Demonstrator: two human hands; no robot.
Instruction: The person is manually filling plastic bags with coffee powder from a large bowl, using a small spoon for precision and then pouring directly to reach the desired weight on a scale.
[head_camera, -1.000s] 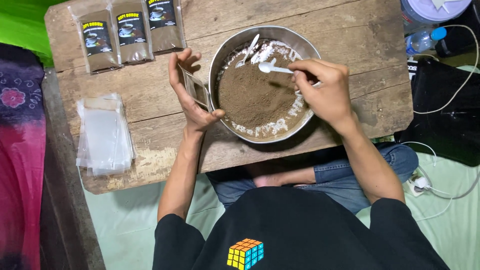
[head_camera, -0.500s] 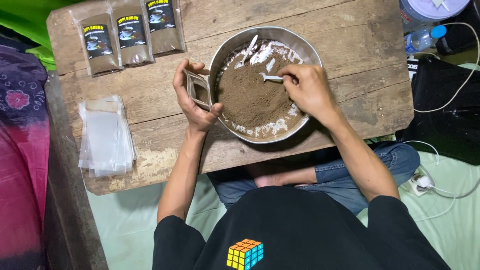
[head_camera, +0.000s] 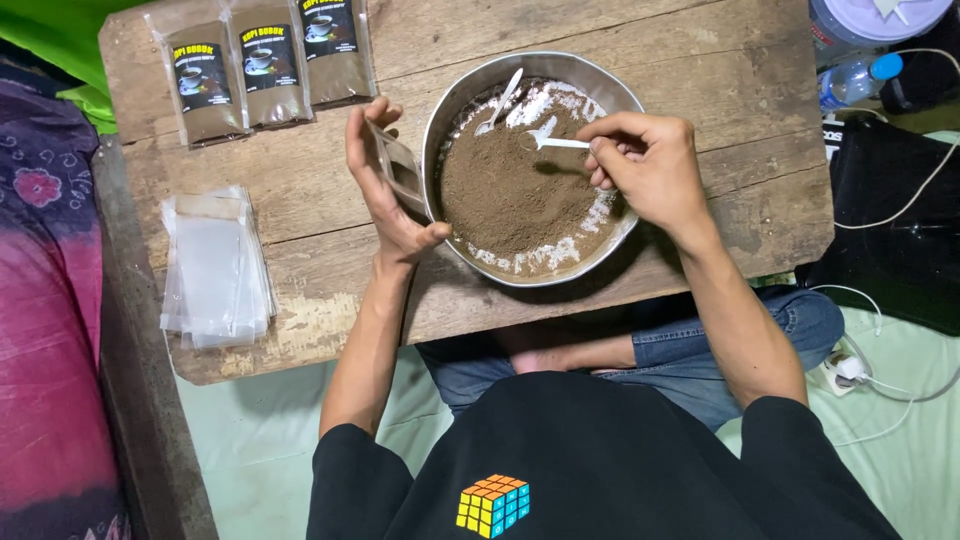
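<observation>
We are sitting at a low wooden table (head_camera: 300, 250), worn pale along its near edge. On it, the largest thing is sitting right in front of us: a round metal bowl (head_camera: 460, 95) holding a mound of brown powder (head_camera: 510, 190) ringed with white powder along the rim. A second white spoon (head_camera: 500, 100) is lying against the far wall of the bowl.

Next in size, a stack of empty clear pouches (head_camera: 215, 265) is lying at the left side of the table, well apart from the bowl. Three filled pouches (head_camera: 270, 65), sealed and labelled, are lined up along the far edge.

Our left hand (head_camera: 385, 185) is holding a small clear pouch (head_camera: 400, 175) upright just beside the bowl's left rim, fingers wrapped around it, thumb resting at the rim. Whether its mouth is spread open we cannot tell.

Our right hand (head_camera: 650, 165) is pinching the handle of a small white spoon (head_camera: 550, 140), whose head is hovering over the powder near the far side.

As we are judging it, the risk lies in the gap between spoon and pouch: the mouth is narrow and the film limp, so a heaped or tilted spoonful could be spilling onto the table or the rim. A nudge from the left thumb could also be tipping the bowl.
</observation>
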